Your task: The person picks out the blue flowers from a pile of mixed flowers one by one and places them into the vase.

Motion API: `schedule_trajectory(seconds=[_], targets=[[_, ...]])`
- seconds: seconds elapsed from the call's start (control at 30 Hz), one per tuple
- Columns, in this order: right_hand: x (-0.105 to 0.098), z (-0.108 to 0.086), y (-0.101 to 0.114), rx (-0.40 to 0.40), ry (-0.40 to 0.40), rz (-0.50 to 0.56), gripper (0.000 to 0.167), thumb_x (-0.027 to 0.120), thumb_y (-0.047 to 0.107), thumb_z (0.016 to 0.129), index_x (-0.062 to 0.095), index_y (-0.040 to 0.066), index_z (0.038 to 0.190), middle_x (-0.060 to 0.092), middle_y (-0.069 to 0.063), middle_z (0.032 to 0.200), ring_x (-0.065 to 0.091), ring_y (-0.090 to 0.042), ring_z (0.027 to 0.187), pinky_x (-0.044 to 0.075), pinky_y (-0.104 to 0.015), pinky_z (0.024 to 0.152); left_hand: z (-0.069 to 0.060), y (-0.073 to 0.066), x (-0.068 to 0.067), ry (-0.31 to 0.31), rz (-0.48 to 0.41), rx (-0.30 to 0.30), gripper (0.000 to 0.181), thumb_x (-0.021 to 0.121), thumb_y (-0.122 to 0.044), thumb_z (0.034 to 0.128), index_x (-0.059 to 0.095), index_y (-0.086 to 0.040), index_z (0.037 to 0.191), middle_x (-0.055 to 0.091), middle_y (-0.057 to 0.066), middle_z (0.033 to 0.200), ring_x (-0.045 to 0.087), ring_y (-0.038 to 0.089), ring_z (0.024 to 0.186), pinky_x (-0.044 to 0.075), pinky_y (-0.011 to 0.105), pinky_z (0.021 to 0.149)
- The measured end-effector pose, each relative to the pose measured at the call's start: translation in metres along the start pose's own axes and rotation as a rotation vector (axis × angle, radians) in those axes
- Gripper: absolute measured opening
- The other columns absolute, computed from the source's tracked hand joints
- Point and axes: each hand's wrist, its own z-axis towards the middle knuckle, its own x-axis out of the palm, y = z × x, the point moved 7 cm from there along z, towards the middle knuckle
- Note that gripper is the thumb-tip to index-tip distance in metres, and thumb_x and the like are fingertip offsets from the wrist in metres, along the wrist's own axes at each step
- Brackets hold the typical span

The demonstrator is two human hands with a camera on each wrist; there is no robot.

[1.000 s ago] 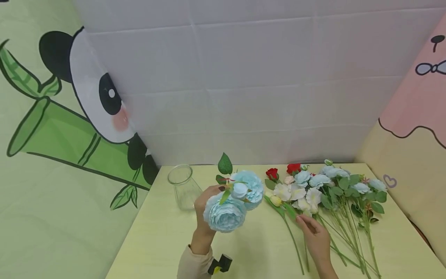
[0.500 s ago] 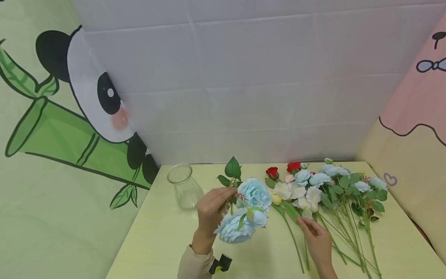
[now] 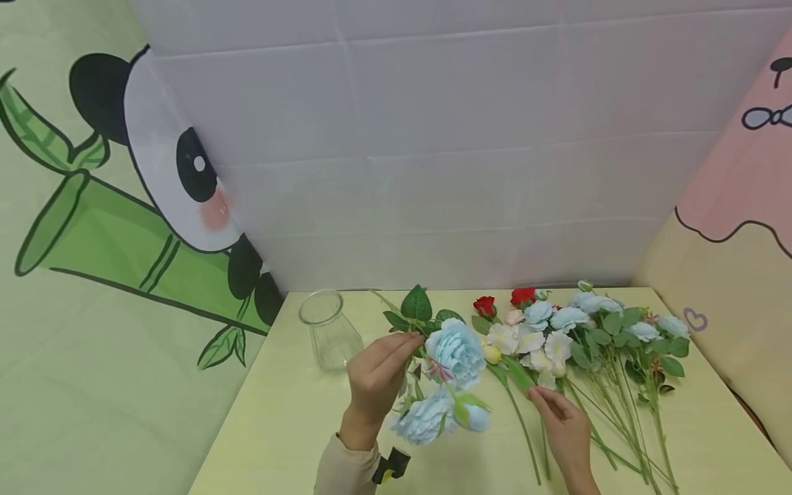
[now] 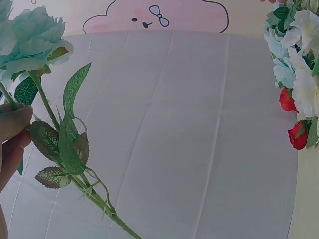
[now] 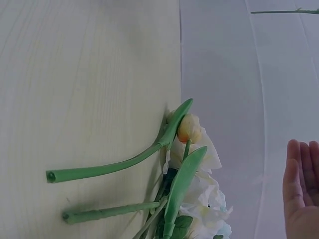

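A spray of light blue artificial peonies, with two large blooms and a bud, hangs over the middle of the table. My left hand pinches its stem just beneath the blooms. In the left wrist view the leafy stem runs down to the right from the fingertips. My right hand hovers with relaxed, slightly bent fingers near a green tulip leaf; the right wrist view shows that hand apart from the flowers and holding nothing. A yellow tulip lies below it among white flowers.
A clear glass vase stands at the left back of the table. Across the right side lie red roses, white flowers, and more blue flowers, their stems pointing toward the front edge. A wall sheet rises behind.
My left hand has turned the peony spray, so the blooms tip down and right and the leaves and stem show behind. My right hand has barely moved.
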Motion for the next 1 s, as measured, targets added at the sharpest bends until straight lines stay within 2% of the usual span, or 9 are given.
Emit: schedule_trajectory(seconds=[0.17, 0.27, 0.4, 0.77, 1.0], targets=[[-0.002, -0.001, 0.000, 0.002, -0.007, 0.020, 0.032, 0.068, 0.043, 0.079, 0.070, 0.021, 0.102, 0.071, 0.006, 0.090, 0.066, -0.004, 0.084, 0.049, -0.009, 0.073, 0.005, -0.002, -0.001, 0.001, 0.007, 0.047, 0.014, 0.060, 0.003, 0.0847, 0.071, 0.003, 0.077, 0.069, 0.011, 0.072, 0.065, 0.018, 0.063, 0.054, 0.023, 0.060], [-0.003, -0.001, -0.001, 0.020, -0.016, 0.008, 0.033, 0.068, 0.044, 0.079, 0.070, 0.021, 0.102, 0.071, 0.006, 0.090, 0.065, -0.003, 0.084, 0.048, -0.009, 0.073, 0.006, -0.002, -0.002, -0.004, 0.044, 0.061, 0.014, 0.060, 0.003, 0.0844, 0.072, 0.002, 0.077, 0.069, 0.010, 0.072, 0.066, 0.018, 0.062, 0.054, 0.024, 0.059], [-0.004, -0.001, -0.002, 0.035, -0.021, -0.022, 0.034, 0.066, 0.048, 0.078, 0.070, 0.023, 0.100, 0.071, 0.008, 0.090, 0.065, -0.001, 0.084, 0.048, -0.008, 0.072, 0.006, -0.002, -0.006, -0.039, 0.101, 0.058, 0.012, 0.062, 0.003, 0.0836, 0.072, 0.002, 0.077, 0.069, 0.011, 0.072, 0.066, 0.019, 0.063, 0.054, 0.025, 0.058], [-0.005, -0.004, -0.005, 0.071, -0.019, -0.028, 0.036, 0.067, 0.048, 0.077, 0.070, 0.021, 0.101, 0.071, 0.007, 0.091, 0.065, -0.001, 0.084, 0.048, -0.008, 0.072, 0.002, 0.008, -0.020, -0.135, 0.221, 0.010, 0.010, 0.064, 0.005, 0.0800, 0.072, 0.003, 0.075, 0.069, 0.012, 0.070, 0.066, 0.020, 0.060, 0.055, 0.026, 0.060], [-0.007, -0.005, -0.010, 0.121, -0.018, -0.045, 0.039, 0.065, 0.052, 0.077, 0.070, 0.022, 0.102, 0.071, 0.008, 0.093, 0.064, 0.000, 0.086, 0.046, -0.007, 0.073, -0.006, 0.018, -0.033, -0.200, 0.324, -0.071, 0.016, 0.061, 0.004, 0.0831, 0.072, 0.002, 0.072, 0.069, 0.012, 0.066, 0.064, 0.021, 0.056, 0.053, 0.028, 0.052]])
